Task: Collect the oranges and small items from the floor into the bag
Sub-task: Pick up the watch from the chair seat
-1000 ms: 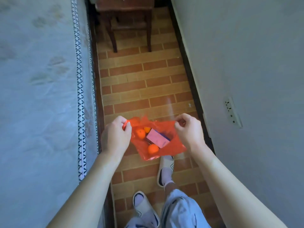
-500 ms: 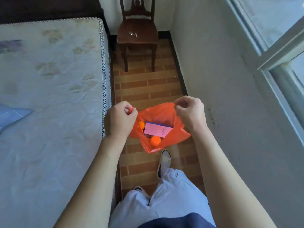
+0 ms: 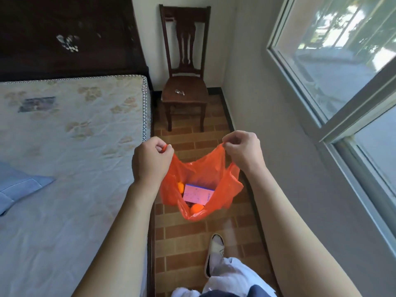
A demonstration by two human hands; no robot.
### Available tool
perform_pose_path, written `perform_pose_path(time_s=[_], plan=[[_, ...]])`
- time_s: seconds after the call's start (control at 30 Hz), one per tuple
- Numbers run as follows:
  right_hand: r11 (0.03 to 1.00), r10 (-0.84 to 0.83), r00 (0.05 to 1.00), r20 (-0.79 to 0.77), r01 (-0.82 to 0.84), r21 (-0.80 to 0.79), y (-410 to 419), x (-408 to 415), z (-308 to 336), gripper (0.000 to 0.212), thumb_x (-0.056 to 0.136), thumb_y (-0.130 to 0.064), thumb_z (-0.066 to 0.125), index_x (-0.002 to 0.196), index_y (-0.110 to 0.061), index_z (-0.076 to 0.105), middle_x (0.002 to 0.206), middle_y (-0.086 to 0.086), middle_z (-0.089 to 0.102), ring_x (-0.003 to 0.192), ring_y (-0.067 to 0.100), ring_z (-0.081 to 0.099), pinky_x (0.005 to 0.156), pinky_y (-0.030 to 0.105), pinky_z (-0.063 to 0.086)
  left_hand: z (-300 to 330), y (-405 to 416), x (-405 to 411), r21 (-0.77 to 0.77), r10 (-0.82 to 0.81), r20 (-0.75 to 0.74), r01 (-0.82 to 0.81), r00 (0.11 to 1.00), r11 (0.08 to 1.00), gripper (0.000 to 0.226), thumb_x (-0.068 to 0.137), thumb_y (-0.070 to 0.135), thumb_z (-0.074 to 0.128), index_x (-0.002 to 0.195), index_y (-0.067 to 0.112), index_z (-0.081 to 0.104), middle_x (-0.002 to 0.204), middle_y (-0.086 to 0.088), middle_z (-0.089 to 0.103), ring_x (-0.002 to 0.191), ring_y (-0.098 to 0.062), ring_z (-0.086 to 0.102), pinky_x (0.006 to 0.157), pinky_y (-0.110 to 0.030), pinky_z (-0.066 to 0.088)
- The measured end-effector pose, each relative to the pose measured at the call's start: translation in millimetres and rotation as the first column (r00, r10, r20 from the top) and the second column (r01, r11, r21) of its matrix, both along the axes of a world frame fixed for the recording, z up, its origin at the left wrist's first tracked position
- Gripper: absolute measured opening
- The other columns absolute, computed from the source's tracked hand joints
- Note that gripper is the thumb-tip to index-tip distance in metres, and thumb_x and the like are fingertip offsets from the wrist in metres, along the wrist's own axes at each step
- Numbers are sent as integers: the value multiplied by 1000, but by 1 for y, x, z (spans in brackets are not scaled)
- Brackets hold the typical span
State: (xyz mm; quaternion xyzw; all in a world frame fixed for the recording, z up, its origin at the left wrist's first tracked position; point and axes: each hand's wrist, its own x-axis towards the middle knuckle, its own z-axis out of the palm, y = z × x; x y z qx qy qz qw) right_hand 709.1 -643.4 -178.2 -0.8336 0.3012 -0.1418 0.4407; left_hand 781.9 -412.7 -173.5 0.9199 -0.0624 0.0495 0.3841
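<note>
The thin orange plastic bag [image 3: 201,189] hangs open in the air between two pinching grips. The left hand [image 3: 150,162] has its fingers curled tight round one handle loop, and the right hand [image 3: 242,150] nips the other handle between thumb and curled fingers, so the mouth is stretched wide between them.

Below the grips, inside the bag, lies a flat pink rectangular box with a blue edge [image 3: 198,194]. One round orange fruit [image 3: 181,187] shows just under the left hand, against the bag wall, and a second orange [image 3: 197,207] sits at the lower lip, touching the box's near side.

Beneath the bag runs a narrow strip of brown brick-patterned floor tiles [image 3: 184,236]. To the left of the left-hand grip, close beside it, is the edge of a pale flower-printed mattress [image 3: 70,129] with a blue cloth [image 3: 19,187] lying on it. Beyond both grips stands a dark wooden chair [image 3: 184,82] closing the far end of the strip, with a small metallic item on its seat, too small to identify. To the right of the right-hand grip are a grey wall and a sliding window [image 3: 342,67]. Nearer than the grips, a white slipper [image 3: 214,251] stands on the tiles.
</note>
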Motion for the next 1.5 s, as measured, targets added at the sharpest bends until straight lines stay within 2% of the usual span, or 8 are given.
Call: perform_pose_path(time_s=[0.2, 0.33, 0.57, 0.7, 0.9, 1.03, 1.17, 1.5], plan=[[993, 118, 992, -39, -118, 20, -27, 54, -4, 20, 81, -11, 67, 84, -26, 80, 78, -12, 74, 71, 7, 71, 66, 32, 63, 0, -38, 34, 18, 69, -45, -68, 997, 998, 23, 88, 27, 70, 68, 21, 61, 61, 8, 61, 62, -15, 59, 55, -22, 36], [982, 187, 982, -23, -186, 38, -43, 87, -7, 21, 83, -10, 65, 84, -25, 79, 80, -12, 74, 71, 2, 69, 58, 19, 53, 3, -51, 57, 33, 131, -72, -128, 989, 991, 22, 86, 29, 69, 68, 20, 61, 60, 8, 62, 64, -20, 62, 58, -28, 45], [975, 209, 978, 19, -210, 76, -58, 131, -13, 24, 82, -8, 63, 84, -26, 79, 80, -13, 74, 75, -3, 67, 58, 8, 46, 4, -50, 94, 70, 187, -88, -181, 978, 981, 20, 84, 29, 68, 68, 19, 61, 58, 7, 63, 63, -20, 64, 62, -35, 55], [977, 199, 980, 18, -200, 76, -62, 160, -16, 25, 80, -8, 63, 81, -28, 79, 76, -14, 73, 73, 1, 69, 61, 17, 52, 0, -54, 128, 62, 187, -82, -182, 979, 981, 19, 85, 28, 68, 69, 19, 62, 60, 8, 63, 64, -20, 63, 62, -34, 54], [982, 181, 983, -6, -181, 48, -65, 227, -16, 27, 80, -6, 62, 80, -29, 77, 79, -12, 74, 71, 3, 70, 59, 19, 54, -10, -53, 211, 13, 160, -79, -159, 984, 987, 19, 86, 27, 69, 69, 19, 63, 61, 7, 63, 64, -20, 63, 62, -34, 54], [988, 157, 986, -64, -156, 12, -58, 284, -20, 26, 80, -7, 64, 82, -28, 79, 82, -12, 74, 76, 4, 70, 67, 28, 61, -22, -46, 276, 3, 135, -113, -136, 984, 991, 20, 87, 28, 70, 70, 21, 63, 61, 8, 63, 63, -19, 63, 61, -32, 53], [986, 163, 981, -110, -165, -8, -50, 338, -27, 25, 82, -6, 65, 86, -26, 79, 83, -11, 74, 74, 7, 71, 66, 32, 63, -38, -42, 333, 4, 104, -147, -105, 984, 994, 19, 87, 29, 70, 70, 22, 63, 60, 8, 63, 62, -17, 62, 59, -29, 49], [990, 128, 973, -193, -135, -24, -60, 415, -48, 25, 81, -7, 63, 84, -25, 79, 80, -14, 74, 73, -1, 67, 59, 11, 46, -69, -53, 420, 37, 50, -219, -43, 974, 998, 17, 87, 32, 69, 73, 24, 63, 66, 10, 65, 65, -16, 64, 60, -29, 51]])
